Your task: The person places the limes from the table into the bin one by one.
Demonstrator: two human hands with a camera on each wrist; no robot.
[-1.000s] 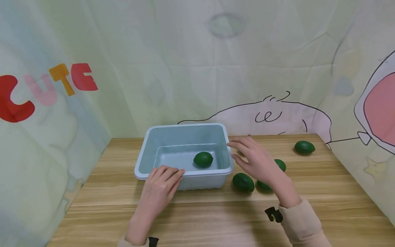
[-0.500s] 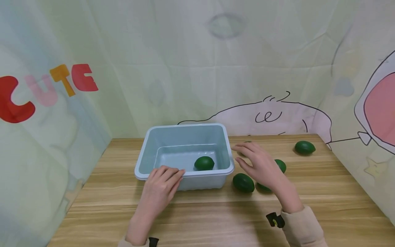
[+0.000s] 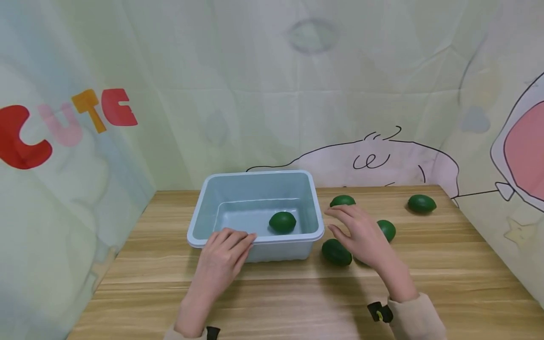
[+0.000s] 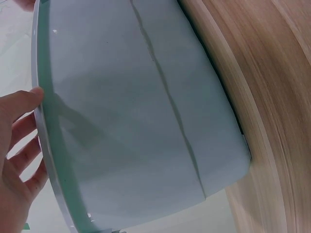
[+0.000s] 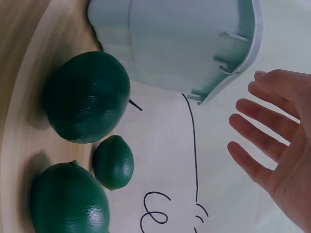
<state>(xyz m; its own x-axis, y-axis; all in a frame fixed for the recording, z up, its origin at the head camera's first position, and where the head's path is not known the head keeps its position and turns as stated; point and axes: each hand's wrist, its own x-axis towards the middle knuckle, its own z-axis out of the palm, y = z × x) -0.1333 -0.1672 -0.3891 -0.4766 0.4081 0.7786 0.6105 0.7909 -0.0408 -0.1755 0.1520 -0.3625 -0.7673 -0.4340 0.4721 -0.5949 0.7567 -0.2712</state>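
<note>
A light blue plastic basin [image 3: 280, 251] stands on the wooden table, with one green lime [image 3: 282, 222] lying inside toward its right end. My left hand [image 3: 223, 259] holds the basin's front rim; the left wrist view shows the thumb [image 4: 33, 97] on the near side and the other fingers beyond the rim. Just right of the basin, my right hand [image 3: 361, 233] hovers with spread, slightly bent fingers and holds nothing. Around it on the table lie a lime [image 3: 336, 252] in front, another lime [image 3: 342, 200] behind, and one mostly hidden beneath the wrist.
Farther right on the table [image 3: 272, 302] are a lime [image 3: 386, 230] beside the right hand and a lime [image 3: 421, 204] near the back right corner. A printed cloth backdrop [image 3: 238, 104] rises behind the table and along both sides.
My right hand has drawn back from the basin's right rim, rightward and slightly down, uncovering the lime behind it. The lime in the basin has rocked a little. My left hand stays on the rim.
</note>
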